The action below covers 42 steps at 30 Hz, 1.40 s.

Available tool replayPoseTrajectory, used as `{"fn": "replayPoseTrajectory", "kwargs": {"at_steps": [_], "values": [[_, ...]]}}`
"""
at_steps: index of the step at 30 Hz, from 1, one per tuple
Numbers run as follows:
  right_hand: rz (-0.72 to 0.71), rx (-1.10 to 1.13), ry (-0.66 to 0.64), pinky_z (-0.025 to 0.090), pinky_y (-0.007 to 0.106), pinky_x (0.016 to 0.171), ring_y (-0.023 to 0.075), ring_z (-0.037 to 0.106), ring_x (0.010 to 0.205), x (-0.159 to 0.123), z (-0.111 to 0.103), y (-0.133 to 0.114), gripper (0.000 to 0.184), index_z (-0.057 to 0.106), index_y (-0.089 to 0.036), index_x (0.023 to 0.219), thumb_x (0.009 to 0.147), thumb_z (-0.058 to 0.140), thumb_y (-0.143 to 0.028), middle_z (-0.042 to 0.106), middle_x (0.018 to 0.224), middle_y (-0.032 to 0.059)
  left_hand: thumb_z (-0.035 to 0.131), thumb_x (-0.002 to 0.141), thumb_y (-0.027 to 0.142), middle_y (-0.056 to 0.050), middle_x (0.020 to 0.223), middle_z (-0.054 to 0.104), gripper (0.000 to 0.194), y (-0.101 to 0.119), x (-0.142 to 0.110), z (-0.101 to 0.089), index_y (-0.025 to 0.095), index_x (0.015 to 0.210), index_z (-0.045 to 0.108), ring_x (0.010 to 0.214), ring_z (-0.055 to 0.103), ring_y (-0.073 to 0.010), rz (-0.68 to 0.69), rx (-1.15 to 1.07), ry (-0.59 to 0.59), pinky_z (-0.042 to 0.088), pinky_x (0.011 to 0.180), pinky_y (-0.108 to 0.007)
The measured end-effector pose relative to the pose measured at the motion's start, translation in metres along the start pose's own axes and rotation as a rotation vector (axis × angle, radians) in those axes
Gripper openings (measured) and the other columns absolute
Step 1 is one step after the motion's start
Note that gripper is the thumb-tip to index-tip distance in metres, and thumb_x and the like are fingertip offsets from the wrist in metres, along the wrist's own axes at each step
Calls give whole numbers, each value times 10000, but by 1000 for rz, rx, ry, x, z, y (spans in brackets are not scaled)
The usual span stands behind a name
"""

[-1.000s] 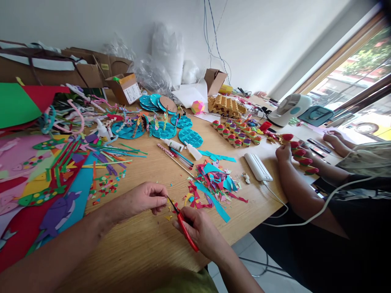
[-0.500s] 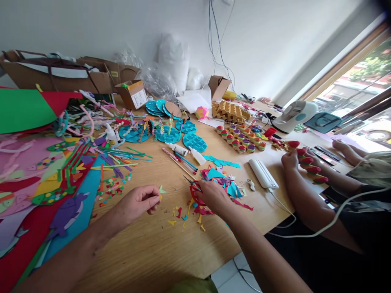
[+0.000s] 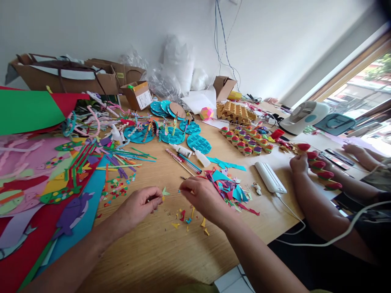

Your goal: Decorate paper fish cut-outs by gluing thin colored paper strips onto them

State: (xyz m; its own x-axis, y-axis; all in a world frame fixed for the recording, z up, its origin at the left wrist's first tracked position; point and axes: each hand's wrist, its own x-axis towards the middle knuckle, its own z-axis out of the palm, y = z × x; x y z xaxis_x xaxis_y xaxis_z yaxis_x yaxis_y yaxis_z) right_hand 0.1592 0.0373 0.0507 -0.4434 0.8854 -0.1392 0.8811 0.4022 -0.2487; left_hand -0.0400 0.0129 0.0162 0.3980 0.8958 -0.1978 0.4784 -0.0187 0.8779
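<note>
My left hand is closed in a pinch above the table, with a small yellow piece at its fingertips. Just beyond them lies a light green leaf-shaped cutout. My right hand reaches in from the right, thumb and fingers pressed together; whatever may be in them is hidden. A tiny blue scrap is right by those fingertips. Behind the right hand, scissors are partly hidden, their tip showing. Yellow, red and blue scraps lie between my forearms, and a heap of coloured offcuts is to the right.
Glue bottles, pens and blue discs stand beyond my hands. Coloured sheets and fish cutouts cover the left. A white power bank with a cable lies right, near another person's hands holding a row of red-topped pieces.
My right hand has left the scissors and moved left, closer to my left hand. The left hand keeps its pinch. The view has shifted slightly left.
</note>
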Motion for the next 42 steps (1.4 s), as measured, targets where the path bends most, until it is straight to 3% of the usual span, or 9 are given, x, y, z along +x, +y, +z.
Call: {"fn": "replayPoseTrajectory", "kwargs": {"at_steps": [1, 4, 13, 22, 26, 29, 34, 42], "values": [[-103, 178, 21, 389, 165, 678, 89, 582, 784, -1, 0, -7, 154, 642, -201, 871, 825, 498, -172, 645, 852, 5, 410, 790, 358, 36, 604, 480, 226, 2, 0, -1, 178, 705, 516, 585, 473, -127, 10, 44, 3, 374, 550, -221], [-183, 437, 32, 369, 165, 593, 77, 551, 648, 2, 5, -23, 133, 651, -169, 803, 780, 525, -133, 636, 724, -11, 407, 803, 346, 36, 605, 480, 232, 6, 0, -2, 177, 696, 524, 584, 463, -129, 29, 129, 8, 341, 528, -218], [-180, 474, -1, 334, 178, 554, 82, 518, 608, 12, 14, -26, 141, 641, -174, 801, 761, 508, -147, 622, 686, -16, 412, 788, 299, 39, 598, 473, 200, 5, -2, -5, 176, 677, 523, 578, 446, -131, 17, 173, 24, 310, 527, -220], [-186, 431, 11, 321, 172, 528, 80, 515, 588, 15, 14, -26, 131, 626, -172, 796, 780, 496, -163, 613, 675, -17, 409, 798, 357, 34, 586, 490, 245, 2, -2, -8, 180, 678, 529, 561, 460, -135, 23, 169, 51, 331, 513, -223], [-167, 287, 18, 347, 192, 593, 103, 550, 676, 23, 18, -23, 142, 629, -169, 806, 786, 489, -163, 644, 754, 11, 410, 808, 314, 3, 703, 593, 201, -11, -14, -12, 197, 747, 561, 664, 541, -163, 25, 292, 182, 386, 593, -238], [-151, 135, -68, 357, 206, 645, 123, 575, 757, 31, 28, -22, 182, 636, -177, 835, 800, 458, -164, 666, 827, 29, 379, 809, 233, -27, 795, 628, 191, -27, -24, -8, 204, 788, 567, 768, 575, -188, 96, 389, 277, 422, 687, -269], [-114, 38, -143, 358, 226, 649, 148, 596, 799, 41, 40, -27, 221, 641, -169, 864, 810, 427, -169, 677, 871, 55, 332, 837, 166, -68, 867, 632, 240, -51, -33, 7, 183, 837, 571, 843, 579, -203, 237, 465, 304, 466, 747, -314], [-91, -73, -222, 358, 226, 606, 167, 604, 844, 48, 39, -36, 221, 638, -170, 909, 819, 436, -174, 668, 939, 77, 328, 813, 85, -65, 876, 633, 271, -61, -33, 13, 177, 842, 581, 847, 579, -190, 347, 544, 345, 498, 772, -323]]}}
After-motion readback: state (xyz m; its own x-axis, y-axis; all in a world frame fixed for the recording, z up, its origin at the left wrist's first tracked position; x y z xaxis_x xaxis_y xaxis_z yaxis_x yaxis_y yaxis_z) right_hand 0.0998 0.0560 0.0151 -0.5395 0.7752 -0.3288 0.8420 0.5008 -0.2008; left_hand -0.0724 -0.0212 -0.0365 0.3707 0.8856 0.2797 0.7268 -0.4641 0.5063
